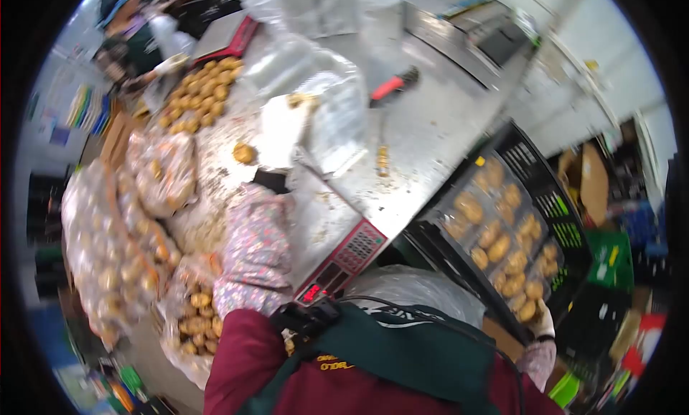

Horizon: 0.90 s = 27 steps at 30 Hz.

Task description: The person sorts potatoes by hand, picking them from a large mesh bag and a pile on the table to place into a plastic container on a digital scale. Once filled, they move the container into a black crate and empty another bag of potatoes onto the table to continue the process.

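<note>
My left hand [283, 133], in a white glove, reaches over the metal table onto clear plastic bags [337, 88]; blur hides how its fingers are set. A floral sleeve covers that arm, beside a scale [323, 232] with a red keypad. At the lower right, my right hand [543, 322], also gloved, is closed round the near corner of a tilted black crate [459, 278], next to the lowest potatoes. Clear packs of potatoes [495, 235] lie in the crate. A single potato [244, 154] sits left of my left hand.
Large bags of potatoes [108, 250] stand at the left. Loose potatoes [201, 92] lie near a second scale [226, 36]. A co-worker [136, 49] is at the upper left. A red-handled tool [387, 88] and metal tray [452, 45] lie on the table.
</note>
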Motion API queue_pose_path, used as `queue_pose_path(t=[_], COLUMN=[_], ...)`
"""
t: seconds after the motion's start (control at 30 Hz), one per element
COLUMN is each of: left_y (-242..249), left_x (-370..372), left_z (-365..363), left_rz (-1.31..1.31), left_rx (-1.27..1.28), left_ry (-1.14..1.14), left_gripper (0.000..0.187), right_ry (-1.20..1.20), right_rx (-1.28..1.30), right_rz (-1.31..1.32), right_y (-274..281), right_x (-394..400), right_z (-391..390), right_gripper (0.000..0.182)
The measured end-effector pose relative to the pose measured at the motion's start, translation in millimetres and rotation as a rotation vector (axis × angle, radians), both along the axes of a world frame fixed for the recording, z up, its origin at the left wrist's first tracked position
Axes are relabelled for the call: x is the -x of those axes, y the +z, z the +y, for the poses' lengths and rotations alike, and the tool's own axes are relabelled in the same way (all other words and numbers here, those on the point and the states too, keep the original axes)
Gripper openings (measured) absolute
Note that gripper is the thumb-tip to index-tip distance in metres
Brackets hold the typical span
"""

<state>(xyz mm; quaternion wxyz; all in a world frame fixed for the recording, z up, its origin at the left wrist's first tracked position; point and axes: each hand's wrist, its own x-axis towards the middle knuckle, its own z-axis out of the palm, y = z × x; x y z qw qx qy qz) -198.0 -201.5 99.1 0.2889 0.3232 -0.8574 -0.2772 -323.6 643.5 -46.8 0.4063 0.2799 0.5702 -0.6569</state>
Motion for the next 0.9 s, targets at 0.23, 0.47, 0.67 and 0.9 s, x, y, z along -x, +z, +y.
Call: queue_pose_path(t=[0.23, 0.47, 0.67, 0.9], left_y=[41, -12, -111, -105], left_x=[-42, -205, -231, -376], left_z=[49, 148, 205, 193], left_rz=[0.788, -0.031, -0.456, -0.091], left_rx=[0.139, 0.74, 0.376, 0.204], left_ry=[0.224, 0.144, 0.06, 0.728], left_gripper=[0.011, 0.037, 0.024, 0.056], right_ry=[0.543, 0.722, 0.978, 1.303], right_rx=[-1.635, -0.922, -0.582, 0.028], right_rz=[1.198, 1.91, 2.152, 2.198], right_y=[66, 112, 128, 160], right_x=[96, 123, 91, -29], right_z=[-93, -330, -489, -625], right_gripper=[0.048, 0.037, 0.037, 0.034])
